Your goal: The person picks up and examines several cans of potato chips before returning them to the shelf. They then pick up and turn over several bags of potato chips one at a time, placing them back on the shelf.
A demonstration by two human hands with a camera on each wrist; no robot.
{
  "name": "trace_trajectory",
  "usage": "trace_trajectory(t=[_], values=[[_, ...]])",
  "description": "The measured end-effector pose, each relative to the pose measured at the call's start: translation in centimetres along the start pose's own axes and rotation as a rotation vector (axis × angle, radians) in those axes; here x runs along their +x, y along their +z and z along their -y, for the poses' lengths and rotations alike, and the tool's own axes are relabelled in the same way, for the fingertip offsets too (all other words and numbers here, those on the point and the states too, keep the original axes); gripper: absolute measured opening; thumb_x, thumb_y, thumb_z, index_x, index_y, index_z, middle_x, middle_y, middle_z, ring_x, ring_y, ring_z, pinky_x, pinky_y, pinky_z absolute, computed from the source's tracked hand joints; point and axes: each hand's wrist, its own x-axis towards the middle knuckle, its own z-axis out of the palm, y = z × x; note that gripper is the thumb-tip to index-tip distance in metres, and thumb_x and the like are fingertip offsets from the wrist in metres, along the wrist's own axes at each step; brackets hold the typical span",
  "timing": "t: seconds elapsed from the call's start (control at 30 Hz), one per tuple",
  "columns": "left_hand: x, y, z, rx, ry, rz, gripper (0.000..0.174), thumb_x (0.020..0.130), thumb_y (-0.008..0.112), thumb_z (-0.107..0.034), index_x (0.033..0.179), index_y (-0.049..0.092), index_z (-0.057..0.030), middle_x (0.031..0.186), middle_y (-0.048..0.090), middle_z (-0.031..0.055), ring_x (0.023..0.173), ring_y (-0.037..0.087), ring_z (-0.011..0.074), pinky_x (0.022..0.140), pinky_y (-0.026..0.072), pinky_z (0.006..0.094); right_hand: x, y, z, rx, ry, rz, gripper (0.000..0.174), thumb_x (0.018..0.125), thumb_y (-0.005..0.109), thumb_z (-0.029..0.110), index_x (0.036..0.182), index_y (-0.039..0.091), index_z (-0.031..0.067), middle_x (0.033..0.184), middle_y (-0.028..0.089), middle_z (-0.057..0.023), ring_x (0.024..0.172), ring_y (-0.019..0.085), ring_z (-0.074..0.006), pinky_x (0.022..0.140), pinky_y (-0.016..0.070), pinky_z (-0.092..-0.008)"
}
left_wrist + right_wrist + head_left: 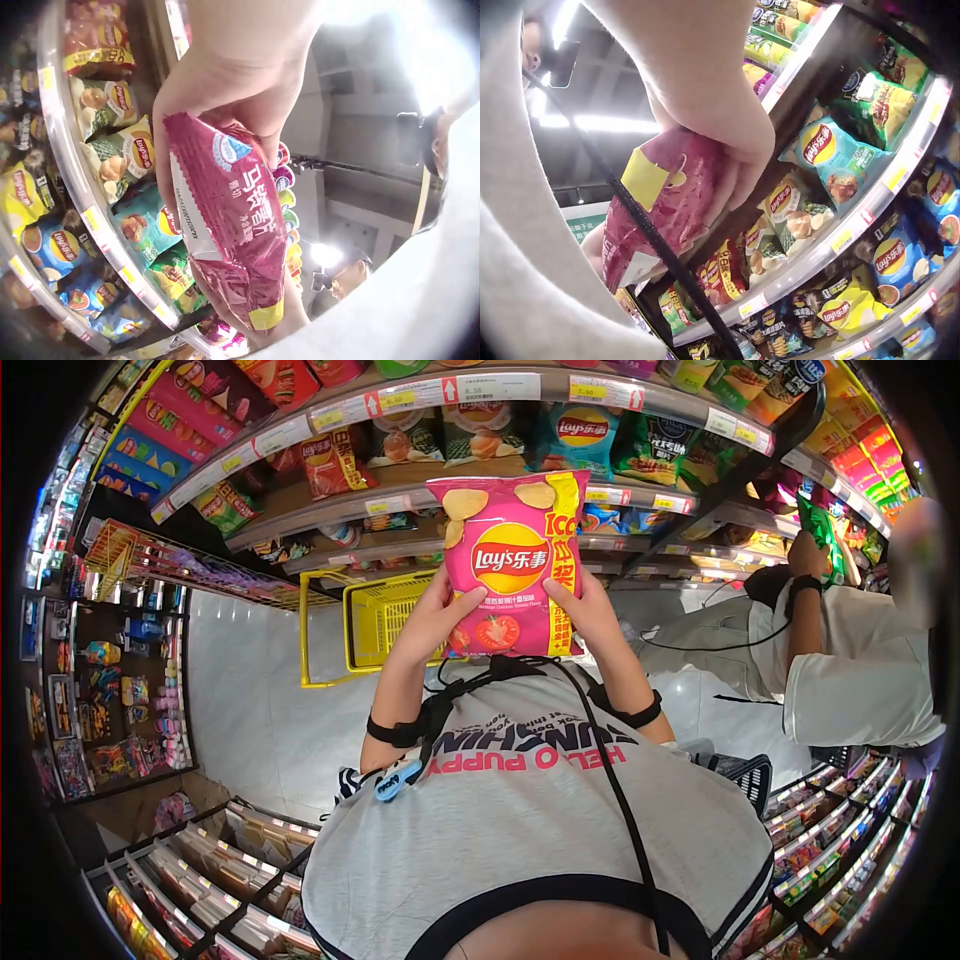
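A pink bag of Lay's potato chips [512,575] is held upright in front of the chest, its front with a tomato picture turned up toward the head camera. My left hand [435,610] grips its left side, thumb over the front and fingers behind. On the opposite side my right hand [580,608] holds the bag the same way. In the left wrist view the left hand [240,97] wraps around one edge of the crinkled bag [240,217]. The right wrist view has the right hand [720,127] curled against the bag [667,195], with a dark cord crossing in front.
Curved shelves of chip bags [580,440] stand ahead. A yellow shopping basket [375,622] lies beyond the left forearm. To the right, another person [850,650] in light clothes reaches toward a green bag [820,530]. Racks [200,880] of packaged goods stand behind.
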Motion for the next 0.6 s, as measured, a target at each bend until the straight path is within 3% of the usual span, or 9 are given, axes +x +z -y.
trace_trajectory(t=[0.4,0.5,0.6], values=[[1.0,-3.5,-1.6,0.087,-0.063,0.021,0.059,0.078,0.065,-0.011,0.126,0.032,0.0001,0.118,0.048,0.0083,0.106,0.048,0.0137,0.090,0.0399,0.0282,2.4,2.1,-0.6,0.055,-0.092,0.023,0.043,0.078,0.065,0.014,0.114,0.046,-0.0015,0.103,0.058,-0.0081,0.091,0.056,-0.0113,0.080,0.0456,-0.0263],[1.0,-4.6,-2.4,0.070,0.047,0.028,0.065,0.077,0.065,-0.008,0.130,0.028,-0.0008,0.123,0.044,0.0100,0.112,0.044,0.0168,0.093,0.0370,0.0305,3.0,3.2,-0.5,0.039,-0.135,0.001,0.042,0.078,0.065,0.013,0.113,0.047,-0.0010,0.102,0.059,-0.0079,0.090,0.056,-0.0115,0.079,0.0461,-0.0268],[1.7,-6.2,-3.3,0.101,0.310,0.024,0.070,0.076,0.063,-0.007,0.133,0.023,-0.0023,0.129,0.038,0.0125,0.118,0.039,0.0205,0.098,0.0317,0.0329,3.7,4.0,-0.5,0.092,-0.103,0.014,0.042,0.078,0.065,0.012,0.113,0.047,-0.0009,0.102,0.059,-0.0074,0.089,0.056,-0.0112,0.078,0.0464,-0.0267]])
